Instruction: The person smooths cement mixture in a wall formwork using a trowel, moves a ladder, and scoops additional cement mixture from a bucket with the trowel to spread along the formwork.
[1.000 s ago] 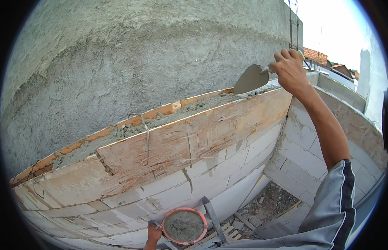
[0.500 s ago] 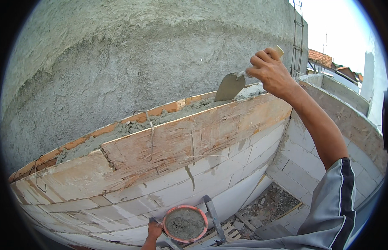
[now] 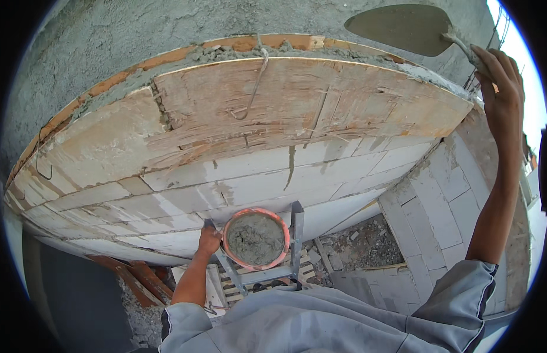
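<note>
My right hand [image 3: 500, 82] is raised at the upper right, closed round the handle of a trowel [image 3: 400, 29]. The broad, grey-smeared blade points left, above the far side of the wall top. Low in the middle, my left hand [image 3: 210, 240] is closed on the upper end of a metal ladder's [image 3: 297, 235] left rail, right beside an orange-red bucket [image 3: 226, 241]. Grey wet mortar [image 3: 256, 238] fills much of the bucket. Along the wall top, rough grey mortar [image 3: 220, 54] lies between a plywood board [image 3: 226, 97] and a thin wooden strip [image 3: 167, 60] behind it.
A bent metal hook [image 3: 259, 82] hangs over the plywood. White block wall [image 3: 256, 170] stands below it, with a side wall [image 3: 438, 206] at right. A rough plastered wall [image 3: 197, 23] rises behind. Below are rubble [image 3: 367, 241], wooden slats and reddish-brown boards [image 3: 135, 279].
The trowel has lifted off the mortar on the wall top, moving up and right with my right hand. The view has tilted down, while my left hand keeps its hold beside the bucket.
</note>
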A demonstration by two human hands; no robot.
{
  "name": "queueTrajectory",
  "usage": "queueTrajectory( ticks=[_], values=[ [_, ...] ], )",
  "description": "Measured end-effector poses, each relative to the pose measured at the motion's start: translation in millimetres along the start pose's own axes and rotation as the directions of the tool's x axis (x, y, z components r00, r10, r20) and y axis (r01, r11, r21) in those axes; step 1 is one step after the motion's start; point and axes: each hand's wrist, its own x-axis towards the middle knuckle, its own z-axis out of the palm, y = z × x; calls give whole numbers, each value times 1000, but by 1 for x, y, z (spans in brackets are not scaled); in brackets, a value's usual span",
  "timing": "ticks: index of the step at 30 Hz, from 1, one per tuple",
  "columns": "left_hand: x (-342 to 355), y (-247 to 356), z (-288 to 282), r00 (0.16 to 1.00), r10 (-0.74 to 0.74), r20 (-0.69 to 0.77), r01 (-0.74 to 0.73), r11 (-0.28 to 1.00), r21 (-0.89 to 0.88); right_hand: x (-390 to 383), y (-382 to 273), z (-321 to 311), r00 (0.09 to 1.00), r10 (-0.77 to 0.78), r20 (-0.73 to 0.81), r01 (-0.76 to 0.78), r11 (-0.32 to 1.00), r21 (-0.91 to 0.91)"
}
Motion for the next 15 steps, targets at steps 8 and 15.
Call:
queueTrajectory(
  ticks=[8,15],
  values=[
    [9,49,-21,997,-73,9,74,991,-115,-217,-259,87,510,-427,747,-68,845,530],
    [-12,43,-28,998,57,26,-56,998,-9,-300,-382,124,346,-360,866,-159,887,433]
  ],
)
